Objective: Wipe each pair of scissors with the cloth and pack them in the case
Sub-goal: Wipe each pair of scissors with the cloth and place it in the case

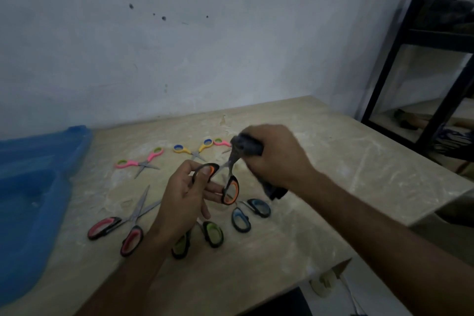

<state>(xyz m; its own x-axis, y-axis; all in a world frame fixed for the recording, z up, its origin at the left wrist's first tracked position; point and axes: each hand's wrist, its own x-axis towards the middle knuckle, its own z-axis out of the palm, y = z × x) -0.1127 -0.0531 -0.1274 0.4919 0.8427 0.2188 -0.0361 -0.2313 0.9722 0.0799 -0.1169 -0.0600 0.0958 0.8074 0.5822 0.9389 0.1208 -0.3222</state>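
Note:
My left hand (183,195) holds the black-and-orange scissors (229,188) by the handles above the table, with the thumb through one loop. Over their blades my right hand (272,156) grips a dark grey cloth (247,146), so the blades are mostly hidden. The blue case (33,192) lies open at the table's left edge. On the table lie red-handled scissors (115,231), green-handled scissors (213,233), blue-handled scissors (250,213), small pink scissors (139,160), small yellow scissors (193,149) and another small pink pair (221,141).
The beige table (333,161) stands against a pale wall. A black metal shelf frame (420,59) rises at the right. The table's right edge drops off beside my right forearm, with a white object (325,282) below it.

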